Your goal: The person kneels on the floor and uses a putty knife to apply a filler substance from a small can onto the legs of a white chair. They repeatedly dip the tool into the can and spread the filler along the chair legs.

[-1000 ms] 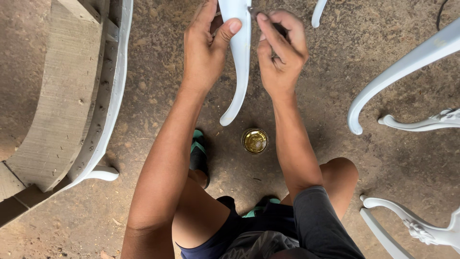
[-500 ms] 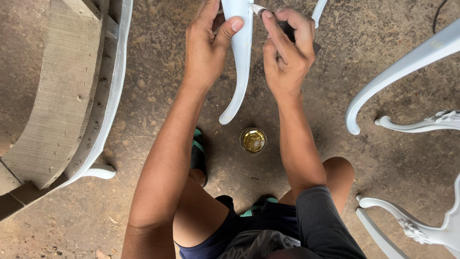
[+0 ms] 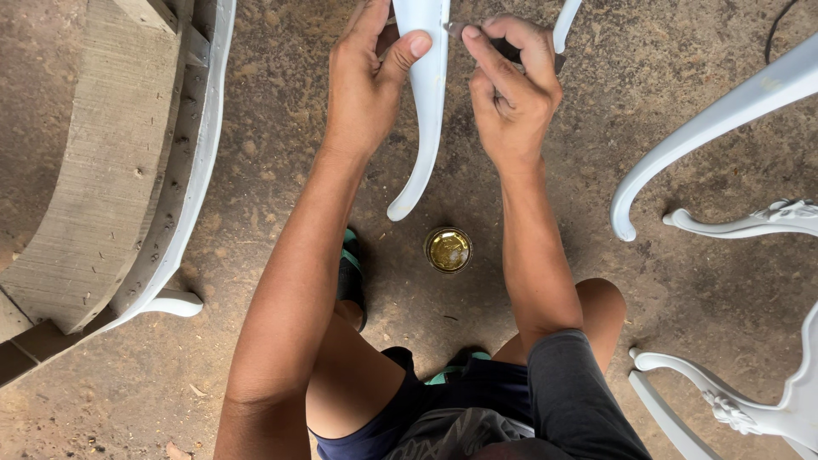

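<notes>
Your left hand point(image 3: 368, 85) and right hand point(image 3: 509, 94) are bare — no gloves, rings or watch — and both forearms are uncovered up to where they leave the view. You wear dark navy shorts point(image 3: 443, 400) with a grey garment point(image 3: 567, 392) over the right thigh, knees left bare. On your feet sit dark sandals with green straps point(image 3: 349, 273) — the second one shows only as a green edge by the shorts.

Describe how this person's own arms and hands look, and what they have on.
Both arms are bare from shoulder level down: no sleeves, gloves, watch or rings show on the left hand or the right hand. Fingernails are short. The person wears dark navy shorts with a grey cloth over the right thigh, and green-strapped sandals.
</notes>
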The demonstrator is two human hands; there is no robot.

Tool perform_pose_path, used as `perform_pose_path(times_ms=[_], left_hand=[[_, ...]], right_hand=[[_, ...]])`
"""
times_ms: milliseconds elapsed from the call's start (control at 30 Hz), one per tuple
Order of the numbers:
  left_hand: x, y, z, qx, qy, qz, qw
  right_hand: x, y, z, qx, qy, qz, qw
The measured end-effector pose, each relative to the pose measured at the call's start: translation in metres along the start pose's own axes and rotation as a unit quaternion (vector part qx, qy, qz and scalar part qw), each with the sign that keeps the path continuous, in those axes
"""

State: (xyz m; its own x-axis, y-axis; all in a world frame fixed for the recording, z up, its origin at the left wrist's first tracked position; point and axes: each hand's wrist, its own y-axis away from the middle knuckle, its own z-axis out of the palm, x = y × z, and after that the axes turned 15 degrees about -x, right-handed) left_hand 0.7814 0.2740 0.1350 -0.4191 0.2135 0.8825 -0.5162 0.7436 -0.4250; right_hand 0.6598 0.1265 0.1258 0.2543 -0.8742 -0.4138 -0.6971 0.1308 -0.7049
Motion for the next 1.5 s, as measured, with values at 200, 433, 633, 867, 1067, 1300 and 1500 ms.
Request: perform_pose_path(times_ms=[200, 433, 633, 867, 1067, 1300, 1500], left_hand=[[-0.003, -0.002, -0.001, 0.004, -0.009, -0.006, 1.000], [-0.004, -0.004, -0.001, 0.006, -0.013, -0.001, 1.000], [-0.004, -0.005, -0.004, -0.001, 0.007, -0.001, 1.000], [0.004, -0.009, -0.003, 0.005, -0.028, -0.018, 0.999], [0.013, -0.012, -0.004, 0.008, -0.038, -0.055, 0.998], [0.019, -0.008, 0.001, -0.001, -0.019, -0.093, 0.995], [0.021, -0.007, 0.000, 0.028, -0.040, -0.052, 0.997]], right_hand=[[0.012, -0.001, 0.002, 0.014, -0.114, 0.025, 0.993], [0.018, -0.005, 0.003, -0.017, -0.154, 0.030, 0.988], [0.017, -0.013, 0.000, -0.024, -0.160, 0.058, 0.985], [0.005, 0.044, -0.012, 0.000, -0.188, 0.121, 0.975], [-0.012, 0.133, -0.013, 0.019, -0.261, 0.330, 0.907], [-0.018, 0.164, -0.019, 0.023, -0.316, 0.370, 0.873], [-0.036, 0.112, -0.056, -0.028, -0.284, 0.311, 0.907]])
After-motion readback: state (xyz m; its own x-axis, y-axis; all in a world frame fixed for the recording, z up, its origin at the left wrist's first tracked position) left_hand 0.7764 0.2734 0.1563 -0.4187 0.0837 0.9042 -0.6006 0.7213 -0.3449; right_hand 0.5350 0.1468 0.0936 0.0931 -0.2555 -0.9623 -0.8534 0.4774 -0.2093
